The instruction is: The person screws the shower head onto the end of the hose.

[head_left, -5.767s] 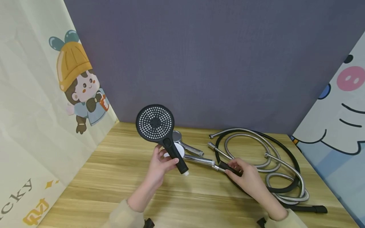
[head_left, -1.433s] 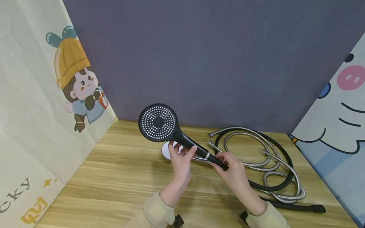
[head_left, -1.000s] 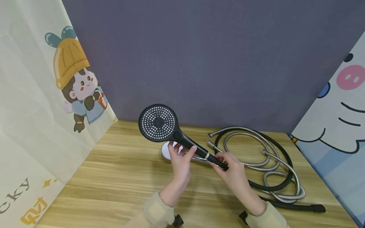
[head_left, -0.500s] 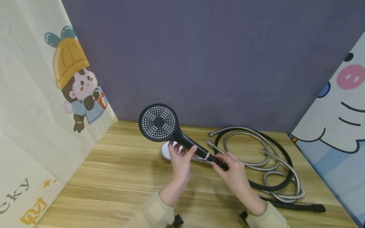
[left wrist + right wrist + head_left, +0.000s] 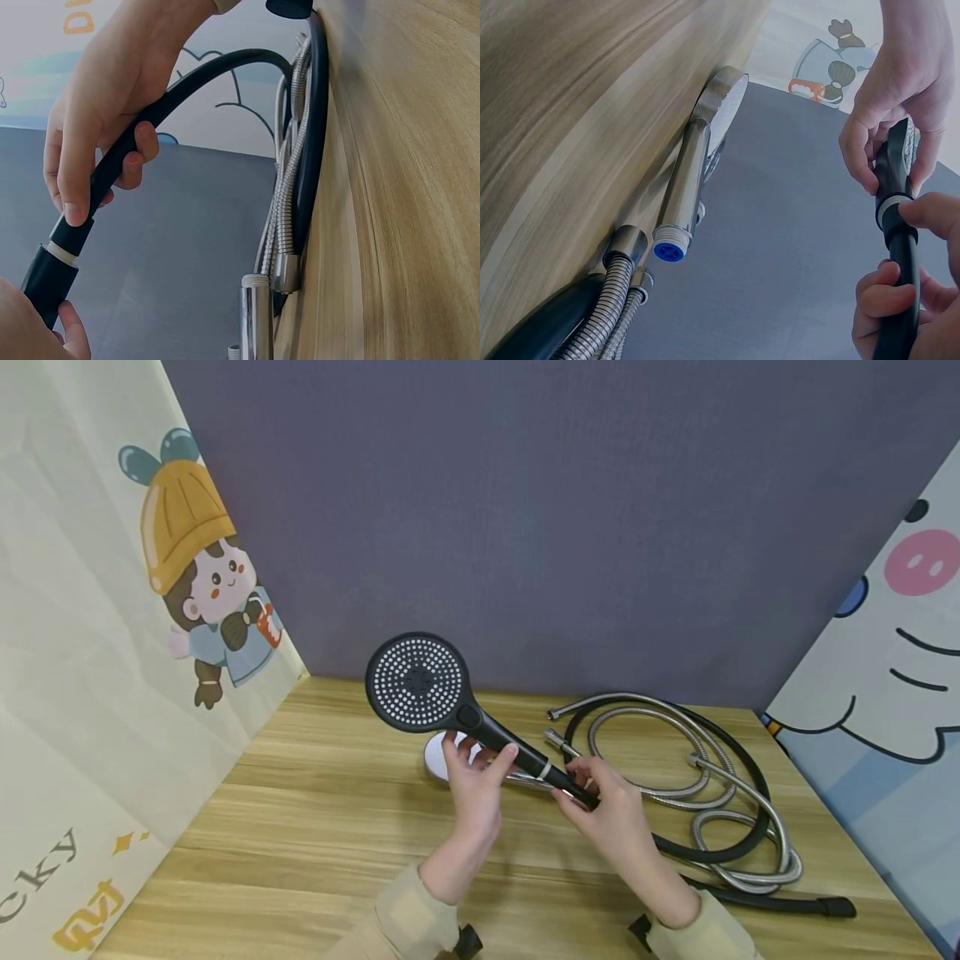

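My left hand [image 5: 474, 797] holds a black shower head [image 5: 417, 682] by its handle, the dotted spray face turned toward me. The handle slants down to the right. At its lower end my right hand [image 5: 611, 810] grips the end of a black shower hose [image 5: 214, 71], fingertips round its black end sleeve. Handle and sleeve are in line, with a narrow pale ring [image 5: 63, 253] showing between them in the left wrist view. Thumb and curled fingers wrap the hose in the right wrist view. From there the hose arcs back to the table.
Behind the hands, a chrome shower head [image 5: 682, 180] lies on the wooden table [image 5: 315, 843]; part of another shows behind it. Coiled metal hoses [image 5: 757, 883] lie at right with the black hose's loop and its other end [image 5: 837, 907]. A grey wall [image 5: 525, 527] stands behind.
Since the oldest frame, the shower head has tilted and the hose end has been brought up to its handle. Over the last second, only the right fingers shift slightly on the sleeve.
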Motion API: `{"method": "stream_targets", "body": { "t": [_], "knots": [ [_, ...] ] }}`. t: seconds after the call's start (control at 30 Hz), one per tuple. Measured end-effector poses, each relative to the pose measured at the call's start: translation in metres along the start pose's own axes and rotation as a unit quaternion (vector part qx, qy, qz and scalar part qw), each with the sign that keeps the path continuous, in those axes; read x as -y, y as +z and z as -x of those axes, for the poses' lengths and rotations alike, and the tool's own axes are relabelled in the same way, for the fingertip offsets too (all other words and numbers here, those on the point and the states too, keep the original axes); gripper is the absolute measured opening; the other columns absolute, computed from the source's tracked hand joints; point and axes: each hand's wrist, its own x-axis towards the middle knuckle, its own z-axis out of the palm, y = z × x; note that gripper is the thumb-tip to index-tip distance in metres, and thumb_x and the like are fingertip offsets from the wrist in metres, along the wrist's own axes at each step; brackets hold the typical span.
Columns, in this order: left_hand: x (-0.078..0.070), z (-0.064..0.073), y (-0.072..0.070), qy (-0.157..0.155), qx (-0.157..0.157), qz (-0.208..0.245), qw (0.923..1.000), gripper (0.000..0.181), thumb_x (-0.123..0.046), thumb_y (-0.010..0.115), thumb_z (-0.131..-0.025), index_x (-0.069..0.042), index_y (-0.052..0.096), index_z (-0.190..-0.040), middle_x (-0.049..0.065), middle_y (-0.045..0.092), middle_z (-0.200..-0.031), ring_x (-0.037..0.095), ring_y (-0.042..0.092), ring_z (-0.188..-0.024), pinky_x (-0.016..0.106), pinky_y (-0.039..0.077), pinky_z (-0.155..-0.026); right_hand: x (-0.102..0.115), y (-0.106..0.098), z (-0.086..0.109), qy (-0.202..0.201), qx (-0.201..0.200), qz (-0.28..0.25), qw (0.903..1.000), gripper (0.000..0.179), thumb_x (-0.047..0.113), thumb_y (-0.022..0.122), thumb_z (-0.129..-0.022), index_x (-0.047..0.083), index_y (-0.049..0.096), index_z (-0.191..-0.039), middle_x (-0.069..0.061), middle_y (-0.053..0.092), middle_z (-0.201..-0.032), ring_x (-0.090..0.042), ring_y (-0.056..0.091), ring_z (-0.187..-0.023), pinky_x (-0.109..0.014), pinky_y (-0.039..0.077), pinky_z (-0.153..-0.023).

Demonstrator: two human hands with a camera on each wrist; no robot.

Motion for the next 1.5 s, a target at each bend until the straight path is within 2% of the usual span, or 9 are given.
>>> {"method": "stream_targets", "body": {
  "t": [0.57,1.23,1.5],
  "knots": [
    [0.0006,0.0003,0.0002,0.001,-0.001,-0.001,1.0000,0.082,0.009,0.071,-0.075,-0.016,0.026,-0.139,0.008,0.046,-0.113,0.016,0.057,-0.087,0.033,0.060,-0.070,-0.0019,0.0015,0.0011,0.006,0.005,0.007,0.9999,0.037,0.007,0.087,-0.062,0.009,0.062,-0.089,0.001,0.060,-0.077,-0.006,0.055,-0.063,-0.017,0.050,-0.051],
    [-0.0004,0.0013,0.0001,-0.005,0.000,-0.002,1.0000,0.082,0.008,0.071,-0.076,-0.018,0.025,-0.140,0.010,0.046,-0.116,0.018,0.058,-0.090,0.034,0.060,-0.072,-0.0012,-0.0012,0.0004,-0.010,-0.010,-0.001,0.9999,0.031,0.008,0.085,-0.066,0.011,0.065,-0.090,0.003,0.058,-0.076,-0.006,0.053,-0.064,-0.020,0.050,-0.051],
    [-0.0004,0.0015,0.0001,-0.008,-0.001,-0.006,0.9999,0.083,0.007,0.071,-0.076,-0.018,0.024,-0.140,0.010,0.046,-0.117,0.018,0.058,-0.090,0.033,0.060,-0.072,0.0002,-0.0009,0.0001,-0.013,-0.014,-0.002,0.9998,0.024,0.008,0.082,-0.069,0.009,0.068,-0.088,0.003,0.058,-0.076,-0.008,0.052,-0.062,-0.018,0.046,-0.048]
  ]
}}
